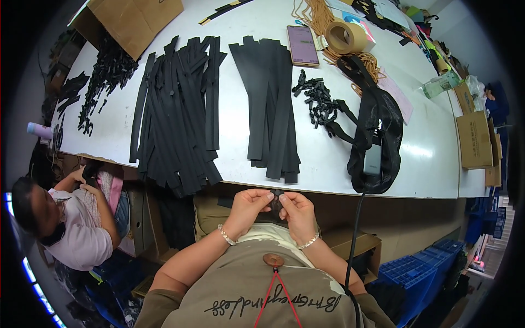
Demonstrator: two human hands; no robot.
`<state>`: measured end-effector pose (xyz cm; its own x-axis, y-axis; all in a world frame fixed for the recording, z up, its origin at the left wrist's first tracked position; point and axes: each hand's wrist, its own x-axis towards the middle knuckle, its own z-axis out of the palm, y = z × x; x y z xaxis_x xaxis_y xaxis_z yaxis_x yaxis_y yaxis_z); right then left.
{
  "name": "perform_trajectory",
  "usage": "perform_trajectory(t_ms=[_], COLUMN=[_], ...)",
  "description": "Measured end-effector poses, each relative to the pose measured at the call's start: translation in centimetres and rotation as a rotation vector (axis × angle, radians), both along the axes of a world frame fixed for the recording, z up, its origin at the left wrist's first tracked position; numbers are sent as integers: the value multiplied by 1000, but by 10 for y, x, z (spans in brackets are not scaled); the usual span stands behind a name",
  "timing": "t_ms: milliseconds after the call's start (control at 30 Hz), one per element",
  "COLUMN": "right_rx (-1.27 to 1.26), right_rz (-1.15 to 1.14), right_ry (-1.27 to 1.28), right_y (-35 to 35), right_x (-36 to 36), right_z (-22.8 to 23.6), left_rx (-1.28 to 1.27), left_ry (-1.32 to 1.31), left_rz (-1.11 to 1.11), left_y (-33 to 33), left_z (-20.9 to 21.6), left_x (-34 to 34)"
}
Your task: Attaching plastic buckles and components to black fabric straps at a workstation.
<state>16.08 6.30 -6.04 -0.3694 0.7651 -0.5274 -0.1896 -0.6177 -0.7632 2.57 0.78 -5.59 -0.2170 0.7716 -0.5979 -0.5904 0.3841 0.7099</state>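
Just off the table's front edge, my left hand [249,212] and my right hand [300,214] face each other, thumbs and fingertips pinched. Between them they hold a small dark strip [276,204], its details too small to make out. Straight ahead on the table lies a fanned stack of flat black strips [270,104]. Left of it spreads a larger, looser heap of black strips [178,115], some ends hanging over the edge. To the right of the stack is a small pile of short black pieces [317,101].
A black mesh bag [377,131] with a grey device and cable lies at the right edge. Beyond it are a phone [302,46], a tape roll [345,37] and tan cords [313,15]. A cardboard box [136,22] stands far left; another person [82,224] sits at left.
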Motion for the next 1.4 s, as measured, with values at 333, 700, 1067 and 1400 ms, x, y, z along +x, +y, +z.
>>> perform_trajectory(t_ms=[333,700,1067,1400], right_rx=[10,-52,216,439], right_rz=[-79,-181,13,42], right_ry=[18,47,32,85], right_y=[-5,-6,-4,-3], right_x=[-5,-16,-2,1], right_z=[-2,3,27,31], left_rx=[39,34,127,313], left_ry=[9,-34,-50,132], left_rz=[79,137,25,19], left_y=[0,4,-4,-7], left_z=[-7,-1,24,29], left_x=[5,11,-3,-2])
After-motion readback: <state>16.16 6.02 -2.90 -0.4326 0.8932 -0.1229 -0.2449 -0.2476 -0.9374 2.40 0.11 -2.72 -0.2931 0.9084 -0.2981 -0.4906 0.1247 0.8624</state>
